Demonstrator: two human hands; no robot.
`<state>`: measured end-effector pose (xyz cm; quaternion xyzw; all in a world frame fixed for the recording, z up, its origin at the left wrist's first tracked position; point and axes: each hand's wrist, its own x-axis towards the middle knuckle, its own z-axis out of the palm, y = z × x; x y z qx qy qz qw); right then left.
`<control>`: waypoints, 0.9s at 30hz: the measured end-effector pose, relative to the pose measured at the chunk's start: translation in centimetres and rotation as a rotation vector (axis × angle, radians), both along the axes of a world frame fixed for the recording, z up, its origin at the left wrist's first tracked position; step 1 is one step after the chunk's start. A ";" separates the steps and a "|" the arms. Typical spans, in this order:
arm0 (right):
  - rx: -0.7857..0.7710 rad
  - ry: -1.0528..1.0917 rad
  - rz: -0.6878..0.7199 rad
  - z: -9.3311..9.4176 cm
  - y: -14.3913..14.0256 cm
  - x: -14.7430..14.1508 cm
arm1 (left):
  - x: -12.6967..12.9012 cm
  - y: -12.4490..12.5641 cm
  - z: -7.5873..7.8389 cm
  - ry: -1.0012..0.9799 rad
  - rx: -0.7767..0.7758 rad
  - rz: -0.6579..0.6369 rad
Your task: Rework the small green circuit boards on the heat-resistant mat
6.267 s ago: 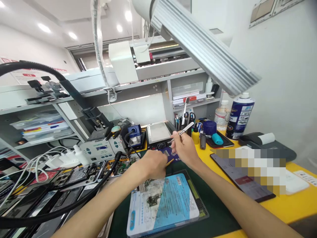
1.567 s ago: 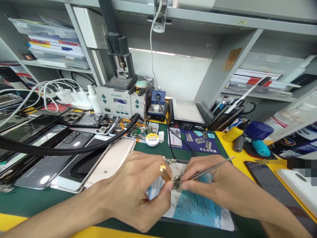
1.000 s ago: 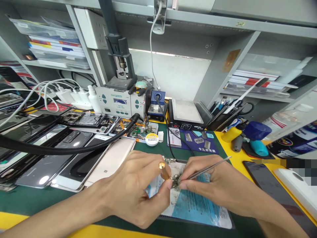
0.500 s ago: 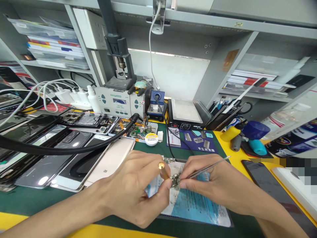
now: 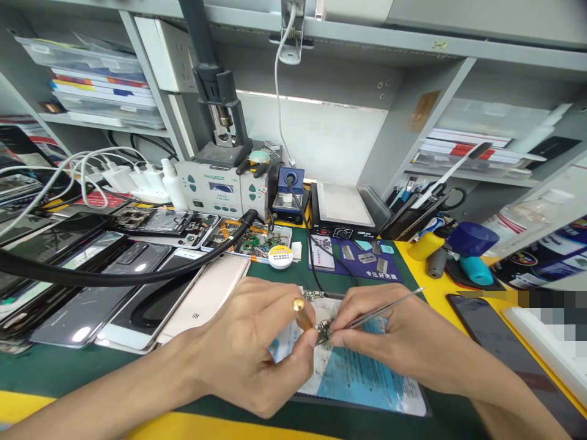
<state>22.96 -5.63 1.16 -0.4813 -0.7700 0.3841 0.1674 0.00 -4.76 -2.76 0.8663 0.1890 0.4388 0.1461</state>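
Observation:
My left hand [image 5: 250, 348] pinches a thin tool with a brass end [image 5: 300, 311], its tip down on a small circuit board [image 5: 324, 329]. Facing it, my right hand [image 5: 389, 339] grips metal tweezers [image 5: 385, 308] whose points meet the same board. The board lies on a blue and white work mat [image 5: 362, 382] at the front of the green bench mat. Both hands' fingertips nearly touch over the board, and they hide most of it.
Several phones and back covers [image 5: 114, 293] lie at the left under a black hose [image 5: 92, 275]. A soldering station [image 5: 220, 186], a hot plate [image 5: 346, 211], a solder tin [image 5: 277, 256] and a tool cup [image 5: 413, 211] stand behind. A dark phone [image 5: 495, 333] lies on the yellow table at right.
Compared with 6.3 s ago, my hands have come from the hot plate down to the work mat, and the view has tilted downward. Over the last second they barely move.

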 end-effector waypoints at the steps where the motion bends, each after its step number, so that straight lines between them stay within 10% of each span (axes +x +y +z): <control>1: 0.000 0.002 0.000 0.0 0.0 0.0 | 0.0 0.0 0.0 0.003 -0.003 0.001; 27: 0.001 -0.013 0.025 0.2 -0.2 0.0 | 0.1 0.2 0.2 -0.001 0.015 0.009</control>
